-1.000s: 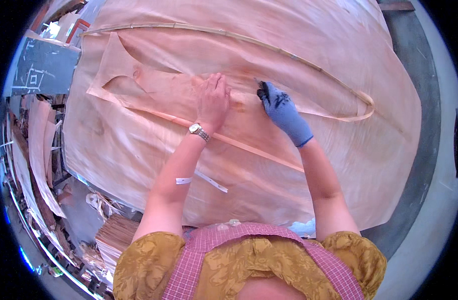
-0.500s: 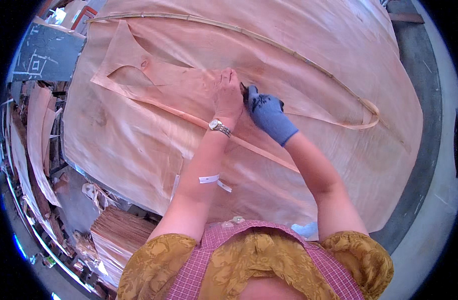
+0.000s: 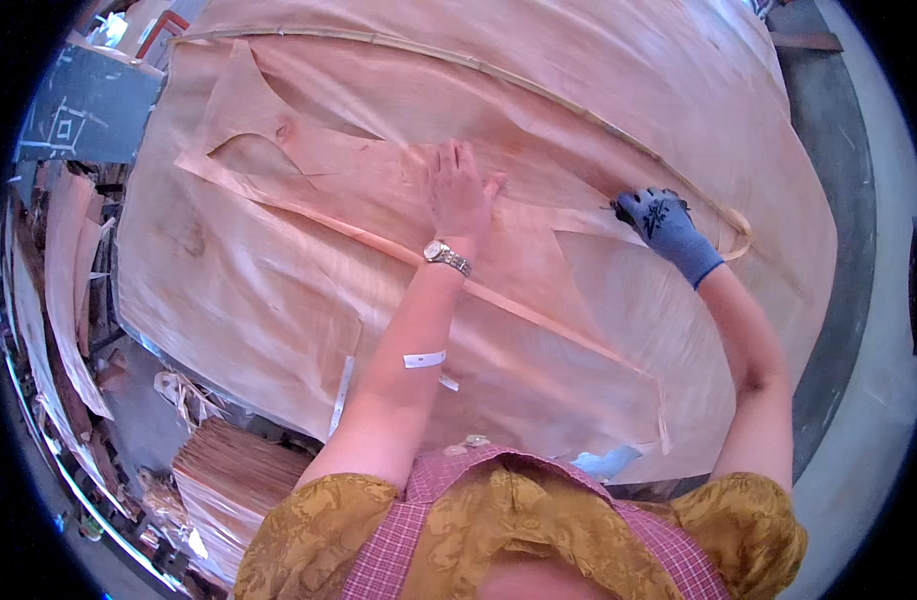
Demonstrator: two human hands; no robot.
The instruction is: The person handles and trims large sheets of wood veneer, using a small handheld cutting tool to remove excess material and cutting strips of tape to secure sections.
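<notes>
My left hand point(image 3: 461, 195), bare with a metal watch point(image 3: 446, 257) at the wrist, lies on a thin pinkish wood veneer sheet point(image 3: 358, 165). Its fingers are flat and the thumb is out to the right. Off to the right, my right hand point(image 3: 661, 222), in a blue-grey glove, is closed low over the veneer. A small dark tip pokes out on its left side; the fingers hide what it belongs to. Beyond both hands a long thin stick point(image 3: 478, 65) stretches across the sheets. A curled veneer strip point(image 3: 741, 235) lies beside the gloved hand.
Large veneer sheets point(image 3: 238, 290) cover the work surface, with a long raised edge in front of my left hand. A stack of brown sheets point(image 3: 240, 462) stands at the lower left. More veneer offcuts point(image 3: 73, 270) hang at the far left, near a dark board point(image 3: 88, 105).
My right hand has moved from beside my left hand to the right, near the curled strip. A diagonal veneer edge now shows between the hands. My left hand stays put.
</notes>
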